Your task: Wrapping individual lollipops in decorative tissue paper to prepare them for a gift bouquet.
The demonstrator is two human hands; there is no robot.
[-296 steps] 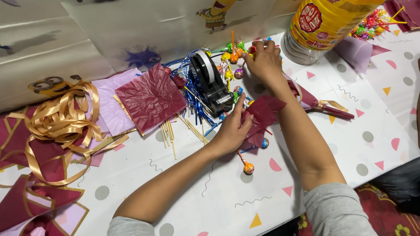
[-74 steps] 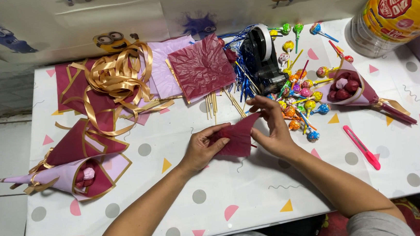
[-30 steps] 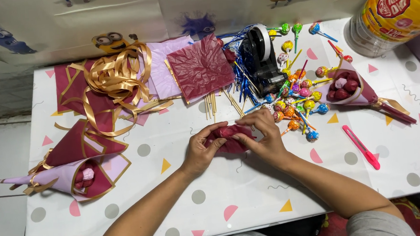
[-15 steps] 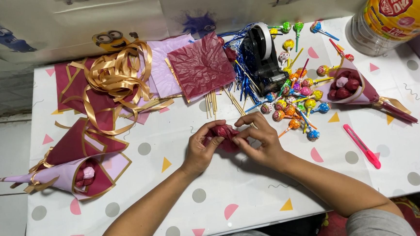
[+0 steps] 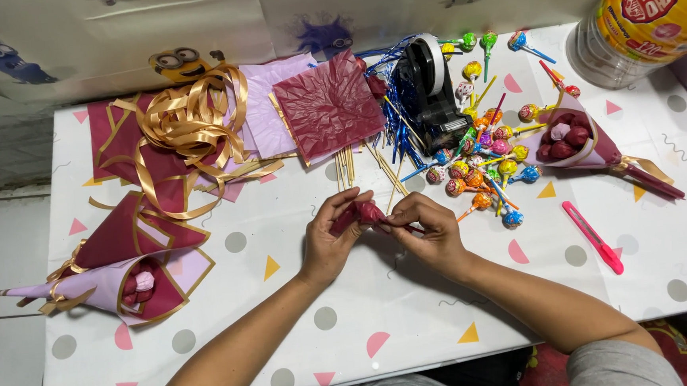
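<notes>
Maroon wrapper (image 5: 367, 212) seemingly pinched between left hand (image 5: 332, 237) and right hand (image 5: 431, 229).

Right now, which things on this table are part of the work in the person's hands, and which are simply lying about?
In hand:
left hand
right hand
dark red wrapped piece

Lying about:
pink cutter
tape dispenser
gold ribbon
loose lollipops
finished cone bouquets
big plastic jar

We note a small bundle of dark red tissue paper (image 5: 367, 213), crumpled tight into a rounded wad. It is pinched from both sides above the table (image 5: 209, 336), near its middle and closer to the front edge.
</notes>
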